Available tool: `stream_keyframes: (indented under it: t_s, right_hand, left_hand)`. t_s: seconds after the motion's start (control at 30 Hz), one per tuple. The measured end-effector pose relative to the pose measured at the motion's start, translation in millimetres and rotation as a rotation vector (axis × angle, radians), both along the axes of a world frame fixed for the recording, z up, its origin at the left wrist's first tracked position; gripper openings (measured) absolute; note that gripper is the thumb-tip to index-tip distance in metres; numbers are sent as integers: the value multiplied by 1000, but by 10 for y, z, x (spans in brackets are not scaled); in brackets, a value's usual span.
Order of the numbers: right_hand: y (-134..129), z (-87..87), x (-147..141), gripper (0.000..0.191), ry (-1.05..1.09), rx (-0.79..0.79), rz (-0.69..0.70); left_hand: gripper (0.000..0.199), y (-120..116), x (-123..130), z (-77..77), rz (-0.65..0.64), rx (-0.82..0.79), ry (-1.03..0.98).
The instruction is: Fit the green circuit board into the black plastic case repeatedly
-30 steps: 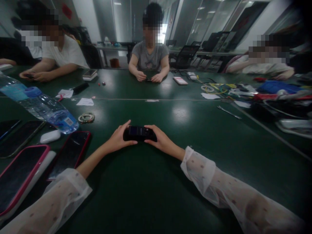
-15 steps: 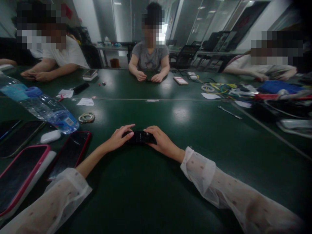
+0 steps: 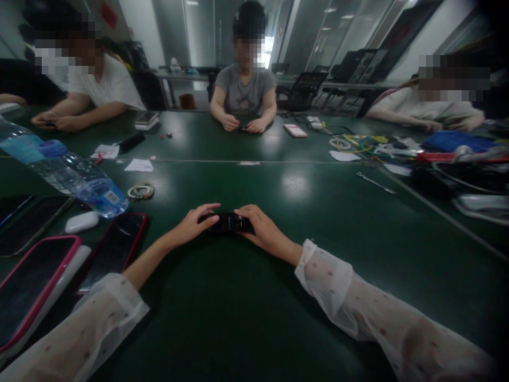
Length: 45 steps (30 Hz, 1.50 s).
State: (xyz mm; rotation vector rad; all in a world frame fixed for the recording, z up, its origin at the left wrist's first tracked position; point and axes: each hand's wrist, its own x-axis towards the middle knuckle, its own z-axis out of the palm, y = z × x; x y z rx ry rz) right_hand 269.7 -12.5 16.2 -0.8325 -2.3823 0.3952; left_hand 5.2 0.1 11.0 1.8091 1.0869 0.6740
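Note:
Both hands hold a small, dark, glossy device with tiny light marks on its face, low over the green table. Its exact kind cannot be made out. My left hand grips the left end; the thumb lies on the face and the index finger stretches out past the top edge. Around the right end closes my right hand, thumb and fingers pressed to it. The fingers partly cover both ends of the device.
At left stand water bottles leaning in view, a bracelet, a white case, a red-edged phone and a pink-edged phone. A wrench and cables lie right. Several people sit opposite.
The device's face shows its light marks slightly more clearly. Both hands keep nearly the same place and grip.

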Motion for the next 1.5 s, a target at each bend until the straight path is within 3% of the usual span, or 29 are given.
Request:
stream_keyframes:
  t_s: [0.23,0.6,0.9,1.07,1.37,1.5]
  right_hand:
    - [9,-6,-13,55,23,-21,10]
    - [28,-25,-16,58,53,-49,-2]
    - [69,-57,2,61,130,-183,-51]
    - [81,-60,-4,59,143,-220,-66]
    - [45,-30,8,57,206,-123,-105]
    - [12,-8,11,55,316,-48,-216]
  left_hand:
    - [50,-14,17,19,19,1,-1]
    - [52,-31,10,10,54,184,156]
    - [76,-51,23,-10,31,278,239]
    - [75,-42,33,-36,44,312,234]
    - [66,7,19,-115,82,306,208]
    - [64,15,8,-130,64,301,200]
